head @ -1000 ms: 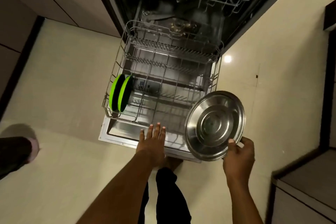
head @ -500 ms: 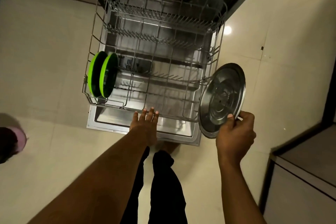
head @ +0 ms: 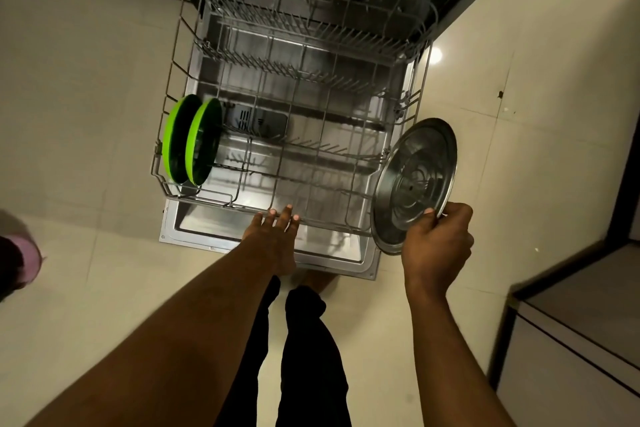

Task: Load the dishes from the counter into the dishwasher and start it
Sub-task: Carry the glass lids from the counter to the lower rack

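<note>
Pinched a round steel plate [head: 414, 180] at its near edge with the right hand [head: 438, 243], thumb pressed on the ringed face, other fingers curled round behind the rim. Held that plate tilted up on edge, in the air, just beside the right front corner of the pulled-out wire rack [head: 194, 199], above the right side of the lowered dishwasher door [head: 187, 236]. Stretched the left hand [head: 273, 239] forward with fingers straight and close together, gripping nothing, tips at the front wire of the rack near its middle; could not tell whether pressing or merely touching. Found two green plates [head: 188, 140] standing upright side by side in the left front corner of the rack. Stood in black trousers [head: 311, 357] on a pale tiled floor [head: 86, 80], right before the door. Glimpsed something pink [head: 29, 258] at the far left edge, too cut off to name.
</note>
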A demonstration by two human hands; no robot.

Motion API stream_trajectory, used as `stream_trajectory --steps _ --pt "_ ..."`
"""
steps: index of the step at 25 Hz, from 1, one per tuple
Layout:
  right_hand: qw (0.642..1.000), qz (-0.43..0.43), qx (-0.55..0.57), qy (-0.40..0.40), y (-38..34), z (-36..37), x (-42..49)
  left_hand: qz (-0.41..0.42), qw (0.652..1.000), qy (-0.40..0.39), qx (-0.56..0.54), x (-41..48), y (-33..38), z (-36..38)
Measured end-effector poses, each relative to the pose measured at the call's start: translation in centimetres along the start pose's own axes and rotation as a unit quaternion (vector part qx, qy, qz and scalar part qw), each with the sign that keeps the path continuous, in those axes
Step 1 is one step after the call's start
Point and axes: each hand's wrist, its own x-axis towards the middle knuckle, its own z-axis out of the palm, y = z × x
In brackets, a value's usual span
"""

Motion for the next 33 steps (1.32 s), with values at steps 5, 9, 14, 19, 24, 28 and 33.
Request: stream_trajectory --steps 5,9,14,19,24,28,33 --pt "0.999 -0.01 -0.022 -0.035 -0.5 1.2 0.8 0.004 1.0 0.01 0.003 -0.1 -0.1 0.0" --pt "0.995 -0.001 -0.051 -0.081 -0.9 2.5 3.0 0.007 1.0 0.005 0.004 -0.2 0.0 -0.1" --pt "0.991 -0.002 -0.076 -0.111 -0.6 2.8 3.7 0.012 1.0 -0.015 0.002 -0.4 0.0 -0.6" --pt "0.991 -0.003 -0.076 -0.113 -0.3 2.4 4.4 0.012 1.0 -0.015 0.011 -0.4 0.1 -0.7" --pt "0.991 0.005 -0.076 -0.112 -0.3 2.8 4.0 0.013 1.0 -0.012 0.018 -0.5 0.0 -0.8" --pt "0.992 0.03 -0.063 -0.102 -0.5 3.2 3.4 0.01 1.0 0.004 0.017 -0.7 -0.1 -0.5" --pt "0.993 -0.061 -0.095 -0.031 -0.6 3.5 1.1 0.01 1.0 0.018 -0.013 -1.1 -0.3 -0.1"
